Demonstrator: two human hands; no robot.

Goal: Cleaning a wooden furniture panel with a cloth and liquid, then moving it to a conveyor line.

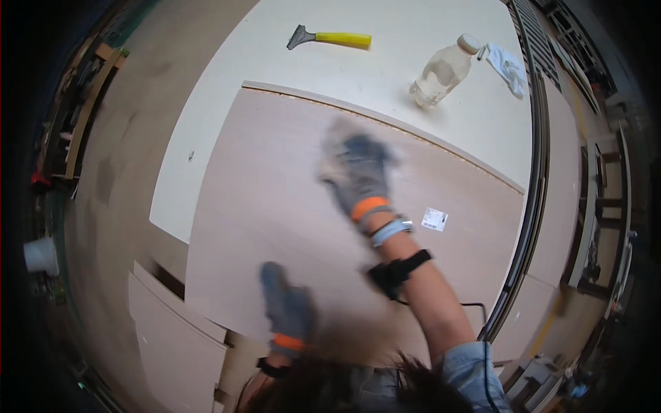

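Note:
A large pale pinkish-brown panel (241, 206) lies in front of me on a white tabletop (206, 124). My right hand (365, 162), in a grey glove with an orange cuff, reaches over the panel's far half. It presses a beige cloth (336, 141) on the surface; both are smeared by motion. My left hand (288, 303), gloved the same way, rests on the panel's near left part. Its fingers stretch forward, slightly blurred, and nothing shows in it. A white printed label (434, 219) sticks to the panel right of my right wrist.
Beyond the panel lie a yellow-handled scraper (337, 39), a clear plastic bottle (444, 72) with a white cap, and a white rag (506, 69). A dark rail (535, 206) runs along the right side. More panels (175, 337) sit at lower left. A white bucket (41, 256) stands far left.

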